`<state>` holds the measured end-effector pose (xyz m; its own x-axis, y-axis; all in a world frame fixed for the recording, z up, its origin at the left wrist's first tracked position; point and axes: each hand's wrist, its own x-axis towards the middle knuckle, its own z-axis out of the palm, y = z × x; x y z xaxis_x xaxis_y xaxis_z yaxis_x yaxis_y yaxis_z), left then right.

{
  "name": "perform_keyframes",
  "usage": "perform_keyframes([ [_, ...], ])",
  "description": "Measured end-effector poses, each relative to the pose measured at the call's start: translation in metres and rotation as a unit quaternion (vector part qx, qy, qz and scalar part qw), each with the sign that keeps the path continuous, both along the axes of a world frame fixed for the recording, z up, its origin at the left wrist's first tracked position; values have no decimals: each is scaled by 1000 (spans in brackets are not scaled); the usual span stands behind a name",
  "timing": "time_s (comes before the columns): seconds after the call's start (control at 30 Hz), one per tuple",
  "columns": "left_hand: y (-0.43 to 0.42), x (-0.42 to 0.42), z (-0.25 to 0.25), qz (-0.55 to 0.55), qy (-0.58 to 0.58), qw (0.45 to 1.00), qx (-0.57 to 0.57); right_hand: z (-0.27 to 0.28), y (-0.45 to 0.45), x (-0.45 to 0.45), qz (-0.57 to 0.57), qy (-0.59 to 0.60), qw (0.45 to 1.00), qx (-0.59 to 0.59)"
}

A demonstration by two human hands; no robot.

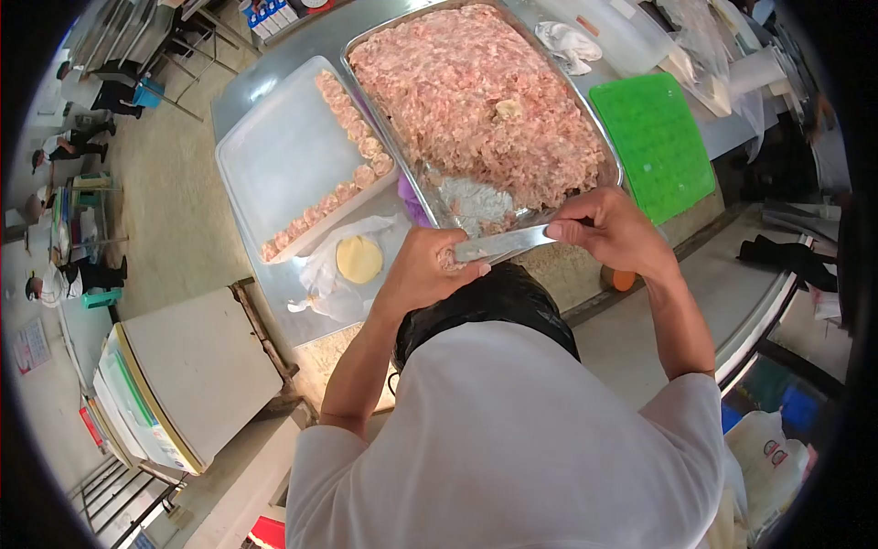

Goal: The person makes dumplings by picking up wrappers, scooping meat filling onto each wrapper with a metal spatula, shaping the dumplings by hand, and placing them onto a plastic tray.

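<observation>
At the near edge of a metal tray heaped with minced filling, my left hand is curled around a small portion of filling. My right hand pinches one end of a flat metal spatula, whose other end lies against the filling in my left hand. Left of the tray is a white plastic box with rows of shaped dumplings along its right and near sides. A stack of round yellow wrappers lies on a plastic bag near my left hand.
Right of the tray lies a green lid. A white cloth and a clear container are behind it. A white cabinet stands at the lower left. Several people sit or stand at the far left.
</observation>
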<state>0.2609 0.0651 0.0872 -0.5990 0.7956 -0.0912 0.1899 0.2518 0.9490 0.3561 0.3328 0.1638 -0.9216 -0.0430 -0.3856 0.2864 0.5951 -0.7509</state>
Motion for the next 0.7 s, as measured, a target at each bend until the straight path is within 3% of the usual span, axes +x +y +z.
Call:
perform_keyframes([
  [0.1,0,1,-4,-2,11,1000,-7,-16,-15,-4,38,125,991,12],
  [0.2,0,3,-8,36,-25,998,47,-25,-7,0,-7,103,993,-52],
  [0.37,-2,5,-3,92,-55,987,118,-15,23,3,-49,47,998,-21],
  [0.43,-5,2,-15,38,-10,993,110,-10,17,3,-43,4,999,-11],
  [0.53,-5,6,-18,41,-156,982,93,-15,-1,-1,-27,13,998,-59],
  [0.63,-6,3,-4,39,-66,996,44,-28,-14,0,-18,55,995,-76],
  [0.7,-2,7,-13,63,-110,989,78,-14,-7,1,-16,71,997,-4],
])
